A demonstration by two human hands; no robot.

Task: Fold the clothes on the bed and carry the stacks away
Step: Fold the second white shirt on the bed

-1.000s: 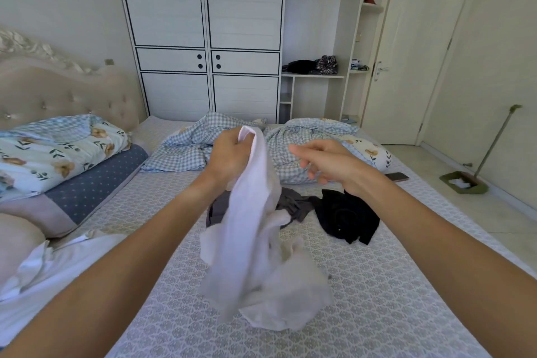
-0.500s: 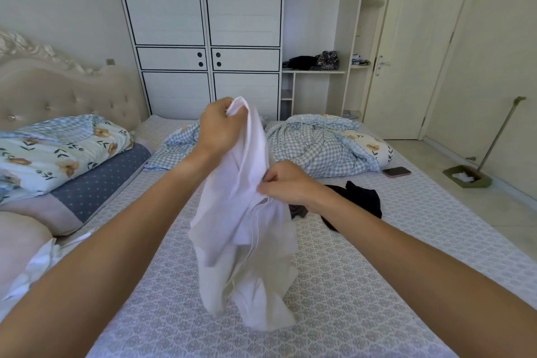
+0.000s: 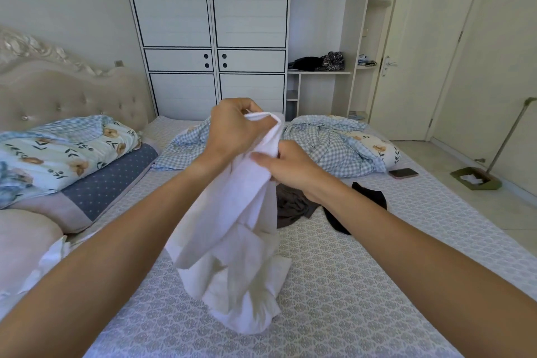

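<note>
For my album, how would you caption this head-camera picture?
Both hands, left hand and right hand, grip a white garment above the bed.

Holding a white garment [image 3: 232,229] up over the bed [image 3: 334,299], left hand [image 3: 235,131] gripping its top edge, fingers curled round the cloth. Pinching the same garment just below with the right hand [image 3: 290,166], thumb lying across the fabric. Hanging crumpled, lower folds touching the patterned sheet. Lying behind it, a grey garment [image 3: 290,206] and a black garment [image 3: 369,197], partly hidden by the right forearm. Resting farther back, a checked quilt [image 3: 334,142], with a phone [image 3: 403,173] near the bed's right edge. Standing against the far wall, a white wardrobe [image 3: 209,32].
</note>
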